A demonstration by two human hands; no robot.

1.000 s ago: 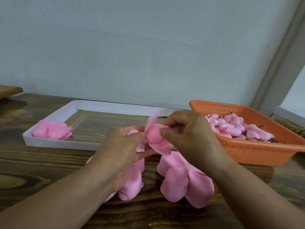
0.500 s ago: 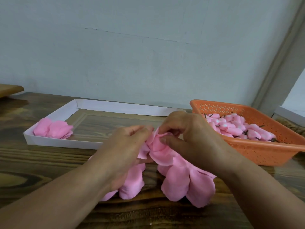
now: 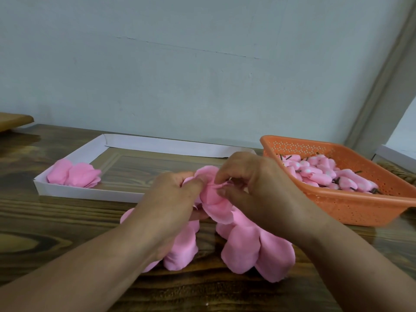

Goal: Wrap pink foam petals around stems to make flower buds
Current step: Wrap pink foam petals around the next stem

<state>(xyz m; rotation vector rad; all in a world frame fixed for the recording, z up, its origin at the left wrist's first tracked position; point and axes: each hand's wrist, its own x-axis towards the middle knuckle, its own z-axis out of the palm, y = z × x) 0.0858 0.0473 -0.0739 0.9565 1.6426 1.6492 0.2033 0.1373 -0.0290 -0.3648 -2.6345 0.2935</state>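
We are in the middle of the wrapping step, as we judge it: a pink foam petal (image 3: 210,194) is being folded round a bud at the centre of the view, above the worktop (image 3: 67,221). Our left hand (image 3: 171,199) curls on the petal from 9 o'clock, thumb pressed to its edge. Our right hand (image 3: 254,185) pinches the gathered top from 3 o'clock, fingers bent tight. The stem itself is hidden inside the fold. Next we would need to draw the petal snug and overlap its edges without letting the pinch slip.

At 9 o'clock from our hands lies a shallow white cardboard tray (image 3: 90,193), holding a small heap of pink petals (image 3: 74,175) in its left corner. At 6 o'clock, loose petals (image 3: 247,251) lie spread on the worktop under our wrists. At 3 o'clock stands an orange perforated basket (image 3: 351,208), filled with pink buds on dark stems (image 3: 319,174).
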